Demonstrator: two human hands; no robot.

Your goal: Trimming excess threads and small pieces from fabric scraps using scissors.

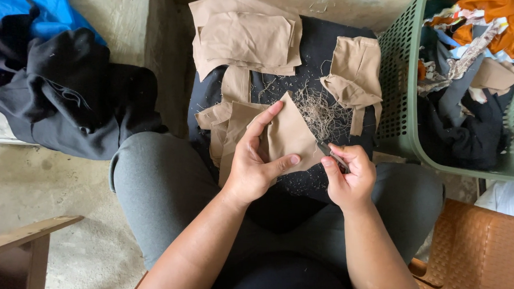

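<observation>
My left hand (256,159) grips a tan fabric piece (290,134), thumb on its front and fingers along its upper edge. My right hand (351,174) is closed around a small metal thread cutter (332,154) whose tip touches the right edge of that piece. Both hands are over a black cloth-covered surface (316,49) between my knees. A tangle of cut tan threads (320,113) lies just beyond the held piece.
A stack of tan pieces (246,38) lies at the back of the black surface and another folded tan piece (355,76) at its right. A green plastic basket (407,68) with mixed clothes stands at right. Black garments (64,95) are heaped at left. A wooden edge (24,235) lies lower left.
</observation>
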